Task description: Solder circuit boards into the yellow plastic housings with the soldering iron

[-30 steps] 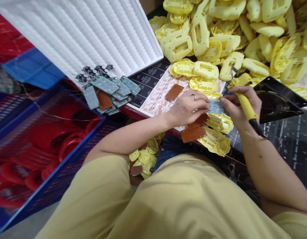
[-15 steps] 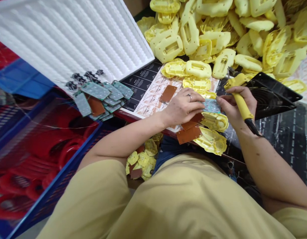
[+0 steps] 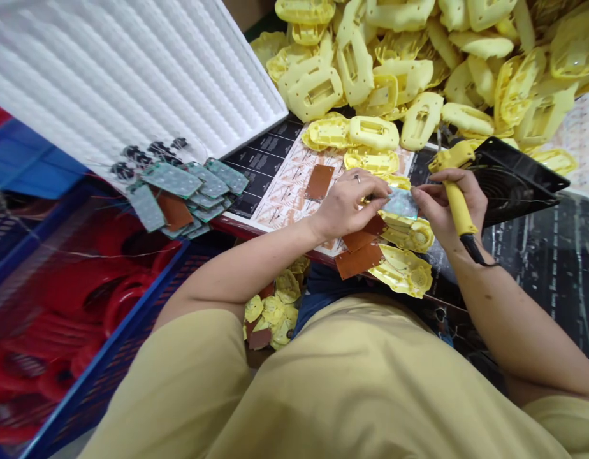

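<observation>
My left hand (image 3: 349,204) pinches the left edge of a small grey-green circuit board (image 3: 401,203) held over the table edge. My right hand (image 3: 447,204) grips the board's right edge with its fingertips while a yellow-handled soldering iron (image 3: 454,185) lies tucked in the same hand, its tip pointing away from me. Yellow plastic shells (image 3: 403,252) and brown boards (image 3: 359,252) lie just under my hands.
A big heap of yellow shells (image 3: 419,57) fills the far table. A black fan (image 3: 514,178) stands at right. A pile of grey-green boards (image 3: 184,191) lies below a white ribbed tray (image 3: 132,70). A blue crate (image 3: 84,306) of red parts sits at left.
Both hands stay together on the small board, shifting only slightly as the view drifts. The soldering iron handle has tilted a little more upright in my right hand.
</observation>
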A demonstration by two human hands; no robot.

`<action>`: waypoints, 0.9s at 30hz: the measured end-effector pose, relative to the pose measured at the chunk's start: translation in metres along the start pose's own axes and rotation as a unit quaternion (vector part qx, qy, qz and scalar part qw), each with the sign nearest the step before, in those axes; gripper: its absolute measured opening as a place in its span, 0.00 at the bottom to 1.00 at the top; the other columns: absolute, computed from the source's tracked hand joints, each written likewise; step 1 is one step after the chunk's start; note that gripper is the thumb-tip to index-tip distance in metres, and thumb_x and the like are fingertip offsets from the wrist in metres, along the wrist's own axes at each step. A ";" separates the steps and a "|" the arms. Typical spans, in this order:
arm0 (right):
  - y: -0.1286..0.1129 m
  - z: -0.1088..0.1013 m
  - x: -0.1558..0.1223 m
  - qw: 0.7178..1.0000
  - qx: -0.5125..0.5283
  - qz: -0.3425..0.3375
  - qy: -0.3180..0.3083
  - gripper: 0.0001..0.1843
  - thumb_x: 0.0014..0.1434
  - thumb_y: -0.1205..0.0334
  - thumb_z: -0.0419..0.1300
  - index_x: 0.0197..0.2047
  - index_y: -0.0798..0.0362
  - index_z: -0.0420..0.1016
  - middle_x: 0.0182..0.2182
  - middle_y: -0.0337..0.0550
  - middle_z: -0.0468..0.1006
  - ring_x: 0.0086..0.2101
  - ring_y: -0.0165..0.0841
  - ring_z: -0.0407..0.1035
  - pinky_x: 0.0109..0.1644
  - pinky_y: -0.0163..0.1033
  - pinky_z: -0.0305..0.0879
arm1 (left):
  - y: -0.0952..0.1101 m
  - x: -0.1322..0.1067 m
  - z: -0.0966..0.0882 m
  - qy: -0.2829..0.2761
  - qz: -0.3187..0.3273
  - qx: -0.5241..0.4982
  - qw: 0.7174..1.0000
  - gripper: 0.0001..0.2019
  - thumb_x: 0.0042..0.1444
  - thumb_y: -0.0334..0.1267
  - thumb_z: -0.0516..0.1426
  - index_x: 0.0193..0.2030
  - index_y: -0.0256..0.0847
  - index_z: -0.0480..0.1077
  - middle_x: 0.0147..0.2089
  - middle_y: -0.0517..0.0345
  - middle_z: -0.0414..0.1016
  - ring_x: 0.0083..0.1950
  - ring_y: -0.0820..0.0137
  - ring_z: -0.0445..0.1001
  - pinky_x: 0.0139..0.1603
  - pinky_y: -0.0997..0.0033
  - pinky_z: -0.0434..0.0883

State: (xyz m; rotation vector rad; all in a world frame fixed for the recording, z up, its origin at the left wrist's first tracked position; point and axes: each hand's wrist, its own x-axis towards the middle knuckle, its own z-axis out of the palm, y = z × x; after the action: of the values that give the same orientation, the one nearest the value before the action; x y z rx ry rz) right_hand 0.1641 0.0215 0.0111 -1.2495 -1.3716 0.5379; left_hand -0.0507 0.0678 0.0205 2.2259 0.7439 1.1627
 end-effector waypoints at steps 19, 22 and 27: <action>0.031 -0.032 0.012 0.912 -0.269 -0.234 -0.203 0.12 0.69 0.61 0.56 0.50 0.42 0.80 0.39 0.36 0.85 0.38 0.35 0.80 0.56 0.47 0.78 | -0.011 0.070 -0.002 -0.266 -0.175 0.116 0.941 0.07 0.56 0.27 0.62 0.38 0.37 0.82 0.38 0.55 0.82 0.45 0.66 0.80 0.53 0.66 0.73; 0.012 -0.044 0.002 0.917 -0.262 -0.260 -0.150 0.07 0.69 0.60 0.61 0.46 0.44 0.82 0.38 0.35 0.86 0.36 0.34 0.81 0.48 0.42 0.80 | -0.009 0.070 0.009 -0.294 -0.169 0.150 0.929 0.10 0.58 0.27 0.61 0.42 0.38 0.83 0.42 0.53 0.84 0.49 0.63 0.80 0.55 0.64 0.73; -0.030 -0.086 -0.025 0.896 -0.309 -0.306 -0.088 0.21 0.69 0.54 0.64 0.65 0.41 0.76 0.30 0.33 0.85 0.26 0.32 0.79 0.32 0.34 0.75 | -0.013 0.068 0.016 -0.305 -0.160 0.183 0.921 0.10 0.61 0.29 0.60 0.45 0.38 0.83 0.47 0.50 0.83 0.53 0.61 0.80 0.60 0.60 0.73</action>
State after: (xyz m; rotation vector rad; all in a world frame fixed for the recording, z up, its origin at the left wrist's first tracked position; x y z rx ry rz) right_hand 0.2264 -0.0396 0.0487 -1.1682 -2.0771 -0.2634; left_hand -0.0070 0.1199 0.0420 2.4361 1.0492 0.1443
